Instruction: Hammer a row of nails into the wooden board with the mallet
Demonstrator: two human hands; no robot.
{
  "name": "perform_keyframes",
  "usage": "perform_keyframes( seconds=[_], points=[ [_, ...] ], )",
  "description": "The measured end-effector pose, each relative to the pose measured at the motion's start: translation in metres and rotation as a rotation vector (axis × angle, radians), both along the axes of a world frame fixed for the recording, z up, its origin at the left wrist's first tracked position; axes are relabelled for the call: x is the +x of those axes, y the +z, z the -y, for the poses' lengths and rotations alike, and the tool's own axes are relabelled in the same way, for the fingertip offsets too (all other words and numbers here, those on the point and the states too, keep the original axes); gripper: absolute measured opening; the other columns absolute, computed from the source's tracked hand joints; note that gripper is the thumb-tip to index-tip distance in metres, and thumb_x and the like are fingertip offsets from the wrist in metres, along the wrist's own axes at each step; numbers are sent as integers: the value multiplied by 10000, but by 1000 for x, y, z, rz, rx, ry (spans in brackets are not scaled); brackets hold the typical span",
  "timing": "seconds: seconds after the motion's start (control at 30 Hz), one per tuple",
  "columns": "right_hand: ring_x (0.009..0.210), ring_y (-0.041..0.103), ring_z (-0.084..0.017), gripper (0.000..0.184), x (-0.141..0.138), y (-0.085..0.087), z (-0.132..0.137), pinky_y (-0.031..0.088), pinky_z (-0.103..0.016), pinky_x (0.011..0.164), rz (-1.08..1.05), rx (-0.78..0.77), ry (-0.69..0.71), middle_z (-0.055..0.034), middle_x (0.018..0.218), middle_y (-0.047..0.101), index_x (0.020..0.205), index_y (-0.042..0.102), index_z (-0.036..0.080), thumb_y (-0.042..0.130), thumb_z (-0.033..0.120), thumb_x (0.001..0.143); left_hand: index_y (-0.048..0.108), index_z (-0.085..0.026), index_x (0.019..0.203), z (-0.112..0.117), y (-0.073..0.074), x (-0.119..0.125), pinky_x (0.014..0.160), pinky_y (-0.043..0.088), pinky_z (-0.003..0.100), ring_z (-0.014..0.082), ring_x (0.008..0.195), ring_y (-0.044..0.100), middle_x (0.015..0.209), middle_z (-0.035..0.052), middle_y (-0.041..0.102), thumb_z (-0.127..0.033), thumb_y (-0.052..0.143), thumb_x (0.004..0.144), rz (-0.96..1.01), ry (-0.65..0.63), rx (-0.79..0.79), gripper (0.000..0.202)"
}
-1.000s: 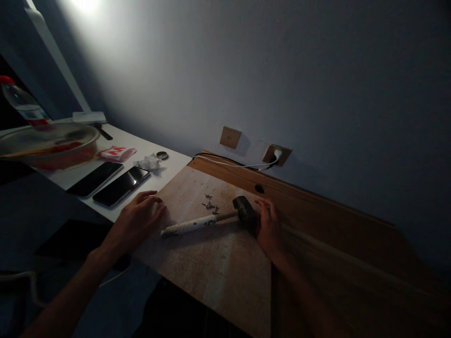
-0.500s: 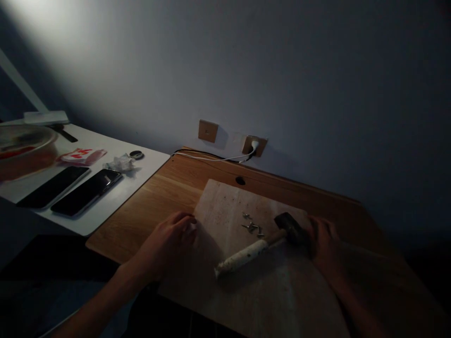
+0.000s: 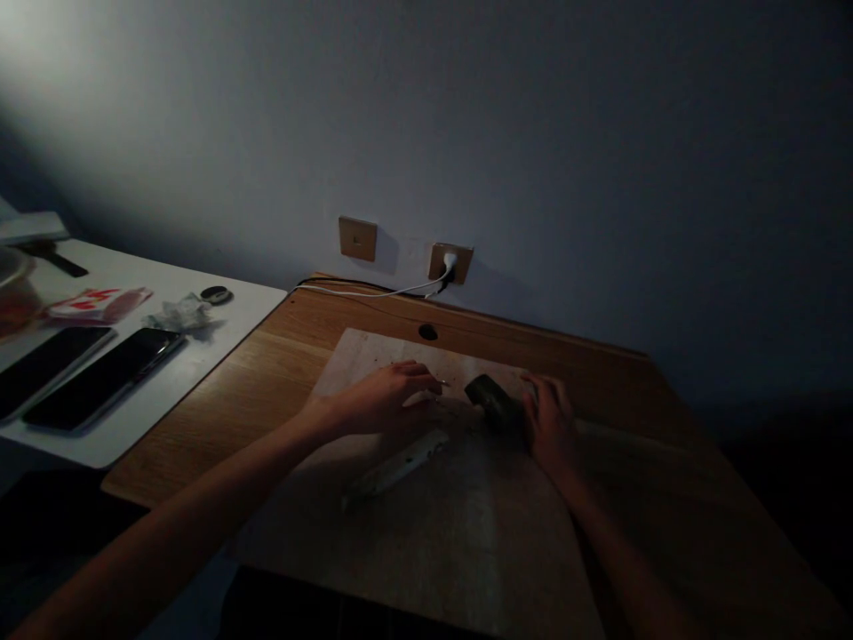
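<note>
A pale wooden board (image 3: 426, 542) lies on the table. On it rests a hammer, its dark head (image 3: 497, 404) near the right edge and its pale wrapped handle (image 3: 396, 467) slanting to the lower left. My left hand (image 3: 390, 396) reaches over the board above the handle, thumb and fingers apart. Right at its fingertips are small metal nails (image 3: 445, 383), partly hidden by the hand and the dim light. My right hand (image 3: 550, 418) is at the board's right edge, beside the hammer head, fingers extended and apart.
On a white table (image 3: 240, 311) at left lie two phones, one being a black phone (image 3: 107, 378), crumpled plastic (image 3: 179, 313), a red-and-white packet (image 3: 97, 305) and a round dark object (image 3: 216, 294). Cables run to a wall socket (image 3: 451, 262). The wooden table (image 3: 286, 356) has a cable hole (image 3: 427, 332).
My left hand has moved from the board's left edge to the nails. My right hand stays at the right edge. The whole view has shifted, so things appear further left.
</note>
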State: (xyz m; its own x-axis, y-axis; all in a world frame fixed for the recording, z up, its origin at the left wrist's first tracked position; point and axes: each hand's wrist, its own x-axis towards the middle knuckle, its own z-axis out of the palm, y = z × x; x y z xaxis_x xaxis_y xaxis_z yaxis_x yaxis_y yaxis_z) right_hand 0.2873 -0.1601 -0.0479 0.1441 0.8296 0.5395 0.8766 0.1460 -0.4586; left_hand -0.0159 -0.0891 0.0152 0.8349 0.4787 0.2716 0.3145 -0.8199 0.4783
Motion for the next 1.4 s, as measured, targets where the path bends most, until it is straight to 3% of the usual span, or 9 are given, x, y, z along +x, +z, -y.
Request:
perform_keyframes(
  seconds=[0.13, 0.27, 0.37, 0.57, 0.7, 0.9, 1.07, 1.23, 1.4],
  points=[
    [1090, 616, -275, 326, -15, -1, -14, 484, -461, 984, -49, 58, 8, -124, 1157, 617, 1185, 634, 218, 395, 360, 1014, 662, -164, 1183, -18, -18, 4, 954, 523, 373, 222, 1063, 637, 1138, 116, 655, -255, 523, 1005, 28, 52, 88, 242],
    [934, 620, -262, 285, -12, -1, -16, 495, -437, 890, -106, 124, -71, -95, 983, 627, 942, 647, 225, 428, 396, 1007, 629, -175, 1237, -21, -30, -9, 1045, 487, 440, 252, 1188, 583, 1277, 130, 616, -277, 535, 1001, 38, 151, 149, 274],
    [875, 607, -253, 284, -8, -1, -14, 493, -426, 850, -135, 145, -114, -78, 923, 603, 847, 616, 234, 449, 411, 993, 583, -161, 1292, -24, -31, -15, 1087, 464, 474, 274, 1269, 545, 1350, 140, 598, -238, 544, 974, 34, 255, 151, 330],
    [934, 633, -262, 260, -7, -4, -10, 499, -421, 863, -191, 155, -147, -93, 993, 649, 1010, 629, 215, 540, 451, 947, 589, -149, 1271, -33, -32, -19, 1054, 495, 467, 274, 1207, 605, 1253, 127, 673, -141, 518, 910, -18, 333, 91, 369],
    [766, 634, -235, 319, -5, -6, -7, 485, -388, 743, -204, 114, -150, -51, 793, 653, 831, 612, 228, 501, 483, 986, 631, -128, 1192, -33, -29, -22, 1013, 512, 476, 282, 1137, 621, 1153, 134, 696, -107, 497, 882, -9, 382, 94, 339],
    [875, 640, -248, 298, -6, -2, -9, 522, -446, 820, -195, 162, -93, -97, 1044, 634, 1110, 618, 207, 555, 451, 950, 615, -174, 1224, -30, -30, -22, 1033, 496, 459, 268, 1186, 601, 1226, 121, 676, -131, 522, 918, 43, 191, 78, 323],
    [997, 604, -279, 264, -8, 3, -8, 507, -499, 908, -156, 172, -41, -96, 1025, 579, 853, 645, 226, 514, 416, 980, 660, -185, 1051, -23, -26, -20, 991, 498, 448, 256, 1111, 600, 1177, 114, 658, -215, 564, 960, 97, 107, 86, 136],
    [929, 605, -262, 183, -10, 4, -7, 550, -477, 812, -169, 191, -25, -111, 1111, 541, 1055, 606, 211, 603, 324, 911, 660, -161, 938, -16, -23, -19, 967, 501, 435, 256, 1083, 590, 1183, 136, 628, -216, 584, 946, 112, 43, 134, 94],
    [927, 628, -246, 214, -14, 9, -1, 552, -456, 827, -194, 132, 63, -84, 1102, 571, 1079, 621, 239, 585, 410, 956, 676, -166, 946, -15, -24, -19, 963, 497, 426, 252, 1080, 584, 1163, 128, 628, -202, 588, 942, 101, 30, 155, 95]
  ],
)
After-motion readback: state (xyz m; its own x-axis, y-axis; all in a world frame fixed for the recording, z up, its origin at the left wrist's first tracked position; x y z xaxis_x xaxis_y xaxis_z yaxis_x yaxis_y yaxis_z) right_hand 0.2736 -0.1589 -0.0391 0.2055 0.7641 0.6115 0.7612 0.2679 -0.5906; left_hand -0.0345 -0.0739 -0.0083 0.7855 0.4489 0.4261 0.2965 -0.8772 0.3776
